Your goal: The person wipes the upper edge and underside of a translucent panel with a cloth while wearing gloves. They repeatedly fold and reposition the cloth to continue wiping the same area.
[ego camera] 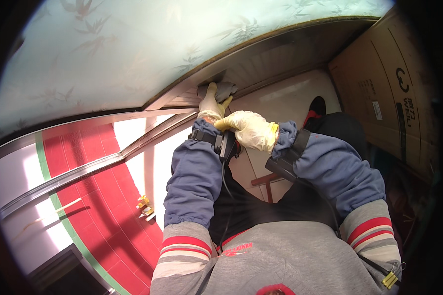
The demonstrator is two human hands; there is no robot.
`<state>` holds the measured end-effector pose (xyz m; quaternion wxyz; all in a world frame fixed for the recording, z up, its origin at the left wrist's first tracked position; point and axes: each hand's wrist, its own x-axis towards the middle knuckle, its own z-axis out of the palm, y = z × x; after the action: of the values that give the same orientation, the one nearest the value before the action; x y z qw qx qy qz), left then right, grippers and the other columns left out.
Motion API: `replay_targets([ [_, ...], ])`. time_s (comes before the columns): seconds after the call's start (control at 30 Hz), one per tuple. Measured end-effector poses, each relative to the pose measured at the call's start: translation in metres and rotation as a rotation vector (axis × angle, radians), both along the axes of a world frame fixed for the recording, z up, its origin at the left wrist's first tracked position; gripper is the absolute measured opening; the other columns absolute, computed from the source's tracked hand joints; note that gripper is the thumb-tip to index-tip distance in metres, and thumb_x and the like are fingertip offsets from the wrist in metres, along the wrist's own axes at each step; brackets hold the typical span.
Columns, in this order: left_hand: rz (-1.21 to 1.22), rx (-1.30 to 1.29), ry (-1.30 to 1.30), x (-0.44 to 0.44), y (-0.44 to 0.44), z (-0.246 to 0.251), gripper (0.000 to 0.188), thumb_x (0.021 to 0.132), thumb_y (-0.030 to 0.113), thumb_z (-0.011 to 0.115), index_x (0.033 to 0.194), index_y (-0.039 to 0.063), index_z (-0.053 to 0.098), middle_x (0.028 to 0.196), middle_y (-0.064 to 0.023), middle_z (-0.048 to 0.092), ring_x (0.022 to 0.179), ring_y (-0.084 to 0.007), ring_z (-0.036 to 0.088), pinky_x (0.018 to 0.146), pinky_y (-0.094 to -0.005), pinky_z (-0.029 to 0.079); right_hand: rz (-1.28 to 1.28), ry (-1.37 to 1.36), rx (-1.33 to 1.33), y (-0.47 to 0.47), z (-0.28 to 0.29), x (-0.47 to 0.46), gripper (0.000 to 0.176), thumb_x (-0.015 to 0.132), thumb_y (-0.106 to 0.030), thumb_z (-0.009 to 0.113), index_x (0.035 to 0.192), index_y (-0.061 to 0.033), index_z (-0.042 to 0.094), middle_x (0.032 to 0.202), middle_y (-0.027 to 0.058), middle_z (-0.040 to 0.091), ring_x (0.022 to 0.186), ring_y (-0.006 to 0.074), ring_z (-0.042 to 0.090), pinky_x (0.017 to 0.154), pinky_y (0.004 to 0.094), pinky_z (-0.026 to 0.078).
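My left hand (pixel 211 105), in a pale yellow rubber glove, presses a grey cloth (pixel 225 90) against the lower ribbed metal panel (pixel 277 61) of a door with frosted, leaf-patterned glass (pixel 133 48). Close beside its wrist is my right hand (pixel 253 129), gloved the same way; its fingers are bent at the left glove's cuff, and I cannot tell whether they grip it. Both forearms wear blue sleeve covers with black straps and devices. Between my legs, a reddish-brown T-shaped tool (pixel 268 182) lies on the tiled floor.
A large cardboard box (pixel 380 96) stands at the right. A metal door track (pixel 62 182) crosses the left side. Beyond it are red floor tiles (pixel 107 199) with a green border, two bottles of yellowish liquid (pixel 144 206) and a thin stick (pixel 68 204).
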<state>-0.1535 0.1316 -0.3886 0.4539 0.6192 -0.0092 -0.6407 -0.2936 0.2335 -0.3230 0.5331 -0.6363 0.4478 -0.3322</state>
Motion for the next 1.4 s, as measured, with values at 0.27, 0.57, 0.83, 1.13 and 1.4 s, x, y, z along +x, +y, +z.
replay_targets([
  [0.27, -0.119, 0.075, 0.111, 0.022, -0.011, -0.025, 0.069, 0.08, 0.033, 0.078, 0.128, -0.004, 0.044, 0.132, -0.0189, 0.04, 0.11, -0.0369, 0.05, 0.087, -0.0479, 0.055, -0.084, 0.078, -0.634, -0.003, 0.009, 0.003, 0.042, 0.066, 0.01, 0.06, 0.102, -0.0095, 0.07, 0.097, 0.011, 0.07, 0.096, 0.0297, 0.063, 0.087, 0.0391, 0.049],
  [0.57, -0.154, -0.11, -0.006, 0.017, -0.007, -0.018, 0.055, 0.083, 0.035, 0.075, 0.116, -0.005, 0.056, 0.113, -0.0176, 0.058, 0.093, -0.0293, 0.06, 0.078, -0.0426, 0.055, -0.389, -0.199, 0.226, -0.029, 0.026, -0.022, 0.024, 0.087, -0.005, 0.061, 0.11, -0.0005, 0.067, 0.101, 0.0096, 0.071, 0.093, 0.0162, 0.065, 0.084, 0.0293, 0.051],
  [0.83, -0.12, 0.177, 0.093, 0.014, -0.005, -0.018, 0.071, 0.078, 0.036, 0.079, 0.13, 0.002, 0.044, 0.117, -0.0238, 0.049, 0.091, -0.0436, 0.061, 0.067, -0.0526, 0.057, -0.088, 0.235, 0.124, -0.016, 0.029, -0.008, 0.032, 0.083, -0.039, 0.067, 0.098, -0.0106, 0.072, 0.094, 0.011, 0.07, 0.093, 0.0288, 0.065, 0.082, 0.0385, 0.05],
  [1.13, -0.294, 0.123, -0.109, -0.007, 0.006, 0.015, 0.067, 0.079, 0.042, 0.077, 0.119, -0.004, 0.051, 0.118, -0.0173, 0.052, 0.086, -0.0323, 0.063, 0.071, -0.0439, 0.058, -0.054, 0.223, -0.097, -0.014, 0.021, 0.01, 0.025, 0.084, -0.03, 0.064, 0.087, -0.0057, 0.071, 0.084, 0.0154, 0.068, 0.083, 0.035, 0.065, 0.075, 0.0418, 0.052],
  [1.4, -0.233, 0.058, 0.075, -0.005, 0.01, 0.014, 0.062, 0.082, 0.037, 0.075, 0.122, -0.001, 0.047, 0.124, -0.0163, 0.046, 0.105, -0.0341, 0.054, 0.088, -0.0445, 0.052, 0.009, 0.365, -0.719, -0.007, 0.026, 0.01, 0.022, 0.085, -0.019, 0.058, 0.099, -0.0019, 0.06, 0.072, 0.0132, 0.06, 0.068, 0.0312, 0.064, 0.062, 0.0421, 0.052],
])
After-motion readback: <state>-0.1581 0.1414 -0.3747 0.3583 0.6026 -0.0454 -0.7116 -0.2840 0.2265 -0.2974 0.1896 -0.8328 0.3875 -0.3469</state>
